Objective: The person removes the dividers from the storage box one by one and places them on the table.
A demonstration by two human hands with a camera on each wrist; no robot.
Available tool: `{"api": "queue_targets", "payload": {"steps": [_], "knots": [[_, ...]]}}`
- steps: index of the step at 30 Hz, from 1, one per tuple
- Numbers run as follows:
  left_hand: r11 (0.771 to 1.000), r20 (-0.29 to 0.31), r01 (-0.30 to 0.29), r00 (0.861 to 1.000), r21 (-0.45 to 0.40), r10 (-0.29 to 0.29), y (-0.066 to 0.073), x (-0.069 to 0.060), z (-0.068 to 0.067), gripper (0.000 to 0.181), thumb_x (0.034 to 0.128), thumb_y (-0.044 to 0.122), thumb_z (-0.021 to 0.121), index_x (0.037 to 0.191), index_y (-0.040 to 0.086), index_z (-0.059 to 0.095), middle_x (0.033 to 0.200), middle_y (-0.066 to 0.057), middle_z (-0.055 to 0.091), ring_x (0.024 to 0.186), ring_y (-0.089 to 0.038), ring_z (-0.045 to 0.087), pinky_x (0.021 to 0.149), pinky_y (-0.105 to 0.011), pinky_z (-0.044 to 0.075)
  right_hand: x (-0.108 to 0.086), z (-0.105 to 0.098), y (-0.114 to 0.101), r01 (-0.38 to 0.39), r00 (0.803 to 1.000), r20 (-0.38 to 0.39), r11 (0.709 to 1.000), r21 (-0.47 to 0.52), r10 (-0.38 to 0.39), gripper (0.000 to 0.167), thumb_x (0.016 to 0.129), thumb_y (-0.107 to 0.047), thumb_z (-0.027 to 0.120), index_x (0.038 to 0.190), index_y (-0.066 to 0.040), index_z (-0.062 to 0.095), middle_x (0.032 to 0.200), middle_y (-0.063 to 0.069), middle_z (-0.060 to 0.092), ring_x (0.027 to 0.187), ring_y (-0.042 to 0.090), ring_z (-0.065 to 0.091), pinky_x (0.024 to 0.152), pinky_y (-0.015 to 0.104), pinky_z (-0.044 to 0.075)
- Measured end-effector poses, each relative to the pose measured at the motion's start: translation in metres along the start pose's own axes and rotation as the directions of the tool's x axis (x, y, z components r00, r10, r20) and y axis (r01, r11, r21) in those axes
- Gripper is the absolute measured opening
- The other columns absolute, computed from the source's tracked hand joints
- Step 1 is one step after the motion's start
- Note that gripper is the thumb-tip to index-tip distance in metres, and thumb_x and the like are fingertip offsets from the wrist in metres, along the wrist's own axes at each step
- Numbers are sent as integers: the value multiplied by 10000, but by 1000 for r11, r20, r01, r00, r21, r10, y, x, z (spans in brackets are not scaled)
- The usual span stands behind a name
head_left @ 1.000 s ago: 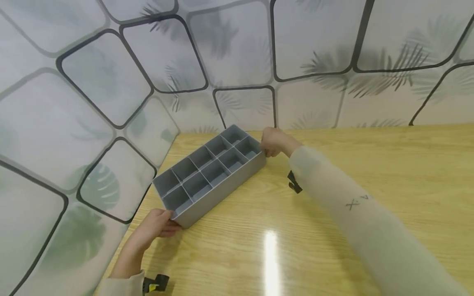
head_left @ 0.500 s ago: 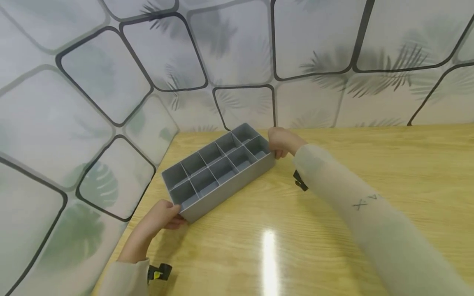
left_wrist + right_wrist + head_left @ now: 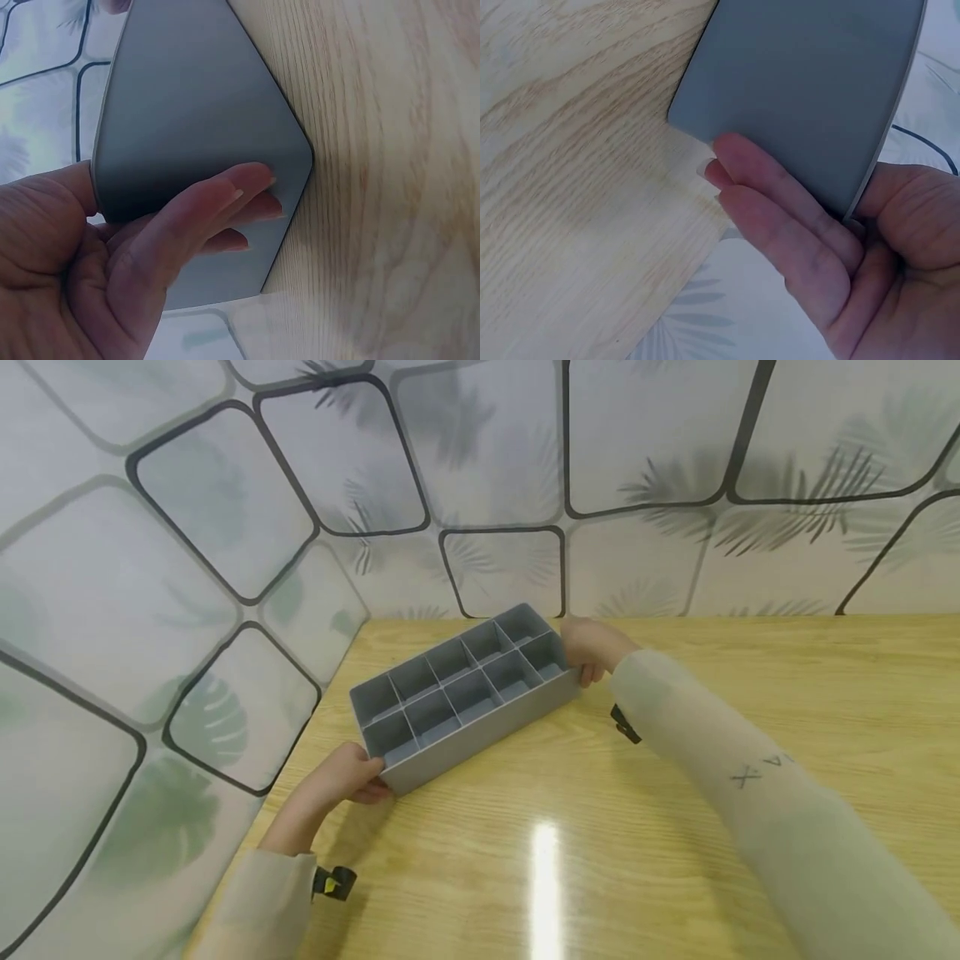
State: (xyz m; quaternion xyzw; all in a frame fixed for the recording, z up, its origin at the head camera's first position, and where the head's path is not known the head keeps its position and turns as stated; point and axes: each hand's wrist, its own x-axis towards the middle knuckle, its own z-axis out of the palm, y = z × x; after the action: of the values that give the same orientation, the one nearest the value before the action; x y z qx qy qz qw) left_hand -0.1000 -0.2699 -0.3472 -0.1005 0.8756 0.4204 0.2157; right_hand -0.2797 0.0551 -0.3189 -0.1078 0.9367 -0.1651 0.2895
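A grey divided storage box [image 3: 483, 735] stands slantwise near the back left corner of the table, its several square compartments facing up with nothing seen inside. My left hand [image 3: 341, 774] grips its near left end, thumb over the rim. At the far right end my right hand [image 3: 597, 647] holds the other short side. Seen from the left wrist, the fingers [image 3: 225, 196] lie along the outer wall of the box [image 3: 187, 97], whose lower edge is at the table surface. In the right wrist view, fingers [image 3: 780, 232] lie against the box's outside [image 3: 802, 82], with the thumb at the rim.
The wood-grain table [image 3: 750, 693] meets a patterned wall covering [image 3: 495, 460] at the back and another stretch of it [image 3: 202, 693] on the left. A black clip-like piece [image 3: 335, 882] sits at the left cuff, and a similar black piece [image 3: 625, 724] under the right sleeve.
Both hands have carried or slid the box to the right, and it has turned slightly, so its long side slants less. The hands keep their hold.
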Motion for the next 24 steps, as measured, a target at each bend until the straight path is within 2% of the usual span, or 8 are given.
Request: {"api": "queue_targets", "payload": {"steps": [3, 5, 10, 17, 24], "knots": [[1000, 9, -2, 1000, 9, 1, 2, 2, 0, 216, 855, 29, 425, 677, -56, 515, 834, -279, 678, 684, -212, 697, 627, -326, 602, -3, 0, 5, -12, 1000, 21, 1000, 21, 12, 313, 928, 55, 313, 1172, 179, 465, 707, 195, 692, 651, 276, 701, 652, 365, 601], [1000, 15, -10, 1000, 12, 10, 3, 3, 1, 222, 856, 34, 432, 730, -105, 550, 838, -284, 679, 684, -214, 697, 623, -329, 602, -4, 0, 8, -21, 999, 40, 1000, 11, 21, 275, 920, 56, 318, 1046, 137, 548, 704, 181, 693, 644, 260, 697, 646, 349, 600], [999, 30, -44, 999, 4, 43, 7, 8, 2, 253, 850, 39, 444, 827, -171, 584, 863, -310, 671, 697, -253, 706, 611, -335, 601, -11, -2, 15, -30, 997, 71, 999, -17, 31, 289, 923, 44, 297, 1051, 117, 546, 689, 157, 691, 623, 236, 688, 623, 330, 594], [998, 59, -43, 997, 37, 41, 18, 14, 4, 229, 862, 39, 438, 757, -125, 558, 885, -312, 669, 736, -295, 709, 633, -342, 603, -20, -3, 29, -21, 994, 107, 1000, 4, 20, 330, 946, 19, 263, 1186, 138, 456, 689, 161, 685, 596, 221, 684, 595, 327, 593], [998, 90, -51, 995, 40, 47, 25, 23, 11, 205, 853, 40, 429, 693, -50, 521, 882, -291, 679, 746, -303, 707, 652, -353, 603, -30, -3, 48, 1, 993, 119, 1000, 13, -3, 298, 942, -4, 266, 1097, 107, 495, 666, 164, 677, 555, 205, 667, 553, 319, 581]]}}
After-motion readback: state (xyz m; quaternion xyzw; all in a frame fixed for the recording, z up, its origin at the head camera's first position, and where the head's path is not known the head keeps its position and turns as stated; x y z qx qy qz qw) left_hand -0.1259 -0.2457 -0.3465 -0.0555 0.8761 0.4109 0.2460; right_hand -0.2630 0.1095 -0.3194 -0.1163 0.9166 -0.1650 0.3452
